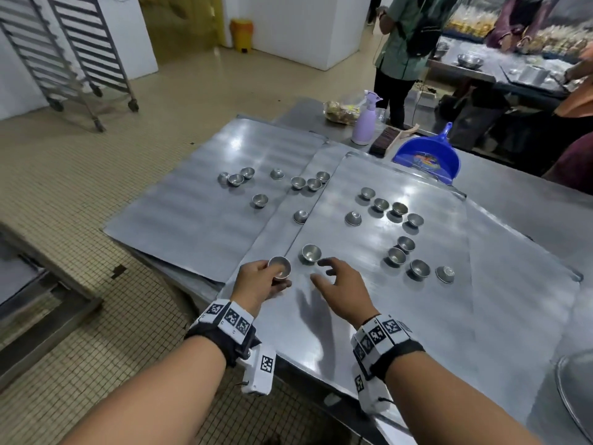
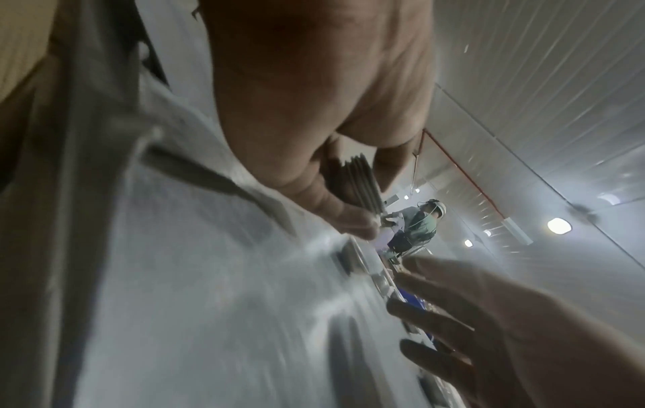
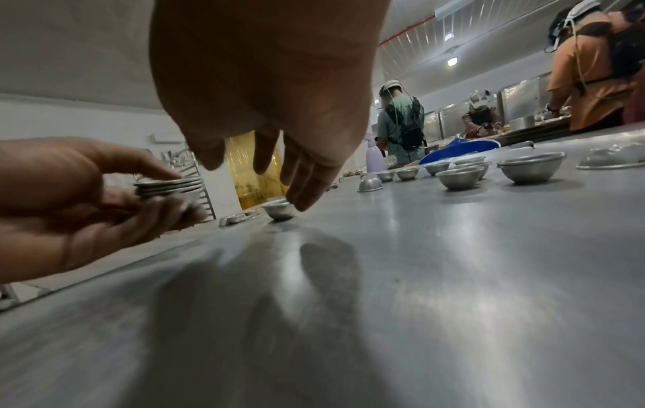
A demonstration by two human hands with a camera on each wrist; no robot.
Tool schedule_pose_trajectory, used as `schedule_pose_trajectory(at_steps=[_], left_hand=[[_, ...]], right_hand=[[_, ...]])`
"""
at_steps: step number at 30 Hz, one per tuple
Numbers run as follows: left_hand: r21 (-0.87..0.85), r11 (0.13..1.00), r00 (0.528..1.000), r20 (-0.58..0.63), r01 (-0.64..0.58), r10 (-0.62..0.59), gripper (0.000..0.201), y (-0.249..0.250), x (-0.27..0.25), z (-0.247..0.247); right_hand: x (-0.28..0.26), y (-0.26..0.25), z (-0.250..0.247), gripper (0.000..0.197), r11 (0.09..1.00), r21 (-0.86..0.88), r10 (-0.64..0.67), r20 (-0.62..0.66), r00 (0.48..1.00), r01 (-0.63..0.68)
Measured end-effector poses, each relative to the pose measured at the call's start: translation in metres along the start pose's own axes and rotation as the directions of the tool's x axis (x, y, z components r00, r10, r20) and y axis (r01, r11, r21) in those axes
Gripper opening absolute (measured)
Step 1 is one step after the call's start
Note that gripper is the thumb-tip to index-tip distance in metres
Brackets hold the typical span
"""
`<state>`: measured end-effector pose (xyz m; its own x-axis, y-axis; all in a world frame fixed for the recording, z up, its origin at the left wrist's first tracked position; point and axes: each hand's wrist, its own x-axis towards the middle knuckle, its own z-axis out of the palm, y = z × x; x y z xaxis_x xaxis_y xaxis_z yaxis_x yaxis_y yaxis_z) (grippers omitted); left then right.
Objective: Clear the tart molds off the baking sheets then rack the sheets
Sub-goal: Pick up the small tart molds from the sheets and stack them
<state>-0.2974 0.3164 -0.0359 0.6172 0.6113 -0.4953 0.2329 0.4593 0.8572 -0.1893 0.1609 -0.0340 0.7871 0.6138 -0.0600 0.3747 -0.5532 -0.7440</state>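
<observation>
My left hand (image 1: pixel 256 282) grips a small stack of nested metal tart molds (image 1: pixel 279 267) just above the near edge of the front baking sheet (image 1: pixel 401 316); the stack (image 3: pixel 167 186) shows several rims in the right wrist view. My right hand (image 1: pixel 340 284) hovers open, its fingers spread, with the fingertips (image 3: pixel 300 198) beside a single upright mold (image 1: pixel 311 253) on that sheet. Several more molds (image 1: pixel 398 208) lie scattered on the front sheet, and several others (image 1: pixel 236 179) on the left sheet (image 1: pixel 192 220).
A blue dustpan (image 1: pixel 428 159), a brush and a lilac spray bottle (image 1: pixel 364 123) stand at the table's far side. Two wheeled tray racks (image 1: pixel 64 53) stand at the back left. People work at another table at the back right. A round pan rim (image 1: pixel 574 390) shows at right.
</observation>
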Motion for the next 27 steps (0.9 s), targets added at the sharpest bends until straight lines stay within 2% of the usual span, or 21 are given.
schedule_pose_trajectory(at_steps=[2,5,9,13,16,21,25,27], left_hand=[[0.07,0.996,0.997,-0.047,-0.05,0.053,0.008,0.001,0.006,-0.01],[0.138,0.987,0.994,-0.062,-0.079,0.088,0.009,0.002,0.008,-0.017],[0.174,0.98,0.994,-0.036,-0.097,0.105,0.008,0.005,0.007,-0.018],[0.208,0.972,0.994,-0.016,-0.106,0.111,0.006,0.006,0.008,-0.02],[0.216,0.971,0.994,-0.002,-0.103,0.106,0.006,0.006,0.009,-0.019],[0.237,0.964,0.992,0.019,-0.123,0.122,0.009,0.011,0.008,-0.011],[0.252,0.96,0.993,0.034,-0.122,0.117,0.01,0.013,0.005,-0.005],[0.264,0.957,0.993,0.046,-0.12,0.112,0.011,0.013,0.005,-0.002]], right_hand=[[0.019,0.004,-0.003,0.034,0.997,-0.082,-0.002,-0.017,1.0,0.0],[0.047,-0.001,-0.004,0.032,0.976,-0.214,-0.032,0.036,0.999,0.039],[0.071,-0.01,0.001,0.043,0.938,-0.338,-0.039,0.122,0.992,0.078],[0.077,-0.011,0.009,0.068,0.937,-0.344,0.009,0.196,0.981,0.06],[0.077,-0.005,0.015,0.075,0.919,-0.385,0.011,0.236,0.972,0.083],[0.072,-0.003,0.015,0.065,0.912,-0.404,0.003,0.195,0.981,0.078],[0.064,0.002,0.011,0.027,0.902,-0.42,-0.005,0.218,0.976,0.099],[0.059,0.005,0.006,0.02,0.906,-0.412,0.0,0.222,0.975,0.094]])
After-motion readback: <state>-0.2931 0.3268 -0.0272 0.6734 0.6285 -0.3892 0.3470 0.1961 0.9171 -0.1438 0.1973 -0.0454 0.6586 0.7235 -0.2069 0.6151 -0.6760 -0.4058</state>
